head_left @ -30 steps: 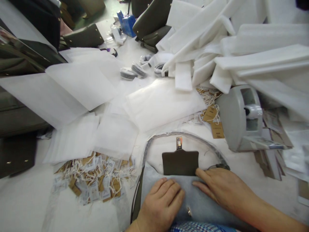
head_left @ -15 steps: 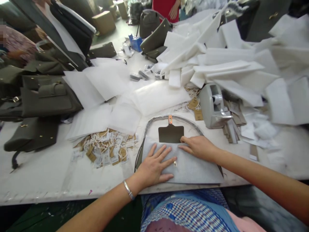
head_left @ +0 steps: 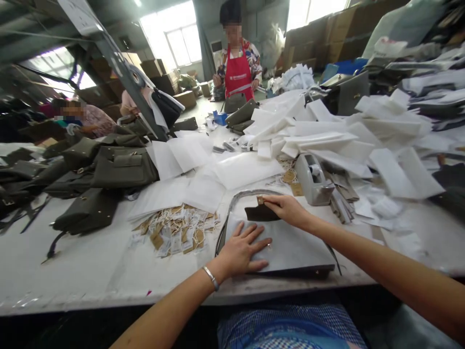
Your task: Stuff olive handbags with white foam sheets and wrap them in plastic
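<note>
The bag (head_left: 319, 273) lay at the table's (head_left: 90, 271) near edge, right of the tags (head_left: 178, 231), under a pale sheet (head_left: 294, 245). The left hand (head_left: 242, 249) pressed the sheet open-fingered; the right hand (head_left: 288, 209) pinched the flap (head_left: 257, 214) beside its metal tip (head_left: 259, 199). A tug there, under too light a left palm, might have creased the sheet or skewed the bag.

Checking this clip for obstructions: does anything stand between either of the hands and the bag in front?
Yes: the pale sheet covers the bag beneath the spread left hand. Nothing visible stands between the right hand and the tab at its fingertips.
</note>
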`<state>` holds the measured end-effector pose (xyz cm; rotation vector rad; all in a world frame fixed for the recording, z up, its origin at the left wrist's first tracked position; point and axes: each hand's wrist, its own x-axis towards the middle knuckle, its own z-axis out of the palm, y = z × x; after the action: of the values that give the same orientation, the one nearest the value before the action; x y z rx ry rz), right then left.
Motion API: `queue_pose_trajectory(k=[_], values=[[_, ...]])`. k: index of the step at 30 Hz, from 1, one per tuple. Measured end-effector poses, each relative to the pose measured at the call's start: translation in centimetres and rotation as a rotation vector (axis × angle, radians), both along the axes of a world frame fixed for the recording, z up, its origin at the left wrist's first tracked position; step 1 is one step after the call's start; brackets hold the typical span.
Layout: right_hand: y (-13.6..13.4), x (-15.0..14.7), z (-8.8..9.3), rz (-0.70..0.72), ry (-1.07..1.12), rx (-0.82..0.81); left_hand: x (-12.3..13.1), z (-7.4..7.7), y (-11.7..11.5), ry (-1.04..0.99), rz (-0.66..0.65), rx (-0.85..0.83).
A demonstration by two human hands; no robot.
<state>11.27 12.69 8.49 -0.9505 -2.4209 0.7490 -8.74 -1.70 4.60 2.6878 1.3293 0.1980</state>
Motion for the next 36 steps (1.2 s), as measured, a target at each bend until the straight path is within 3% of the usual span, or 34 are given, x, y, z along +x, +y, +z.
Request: queue_pose_trajectory(k=[3,7,10,17,23,29,36], values=[[-3.4,2.5,-0.6,0.223,0.079,-0.036,0.0,-0.1,-0.1,-0.036,0.020,0.015],[-5.9,4.6,-3.1,0.351,0.059,0.010,0.1,-0.3,-0.3,-0.088,0.033,0.035],[-6.3,5.0,-4.7,0.371,0.055,0.064,0.1,-0.8,-0.6,-0.109,0.030,0.088],[-6.3,5.3,-6.6,0.434,0.116,0.179,0.3,-2.4,-2.2,-0.171,-0.030,0.410],[-6.2,5.2,-7.6,0.477,0.106,0.289,0.5,-2.1,-2.5,-0.130,-0.296,0.394],[-7.2,5.6,-7.6,0.360,0.106,0.324,0.1,-2.5,-2.6,-0.187,-0.329,0.359],[-7.5,5.8,-7.6,0.378,0.177,0.292,-0.2,-2.7,-2.7,-0.200,-0.335,0.350]])
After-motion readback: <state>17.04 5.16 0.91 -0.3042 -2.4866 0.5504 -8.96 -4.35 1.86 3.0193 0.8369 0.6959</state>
